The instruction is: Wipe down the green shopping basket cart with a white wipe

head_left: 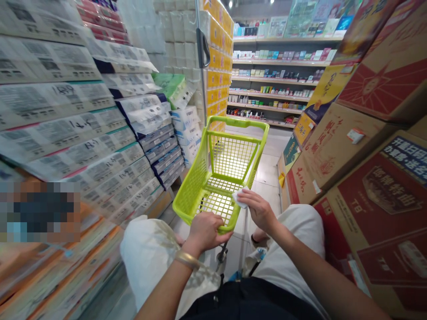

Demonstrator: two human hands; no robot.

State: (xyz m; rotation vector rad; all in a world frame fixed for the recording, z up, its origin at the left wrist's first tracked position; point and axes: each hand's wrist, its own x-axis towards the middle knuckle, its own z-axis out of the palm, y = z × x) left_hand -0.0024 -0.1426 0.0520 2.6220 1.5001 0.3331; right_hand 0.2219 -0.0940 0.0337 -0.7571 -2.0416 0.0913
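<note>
In front of my knees stands a lime-green plastic shopping basket cart (pixel 233 165) with lattice walls and floor; nothing lies in it. My left hand (pixel 207 227) is wrapped round its near rim. A crumpled white tissue or cloth (pixel 240 196) is pinched in my right hand (pixel 256 205), pressed against the cart's right rim. The fingertips of my left hand are partly hidden over the rim. Beneath the cart a dark wheel strut (pixel 221 255) shows between my legs.
Stacked white paper packs (pixel 110 146) line the left side, near a glass door with a dark handle (pixel 203 49). Cardboard cartons (pixel 343 142) crowd the right. Shelves of small goods (pixel 271 73) stand at the far end of the tiled aisle (pixel 267 173).
</note>
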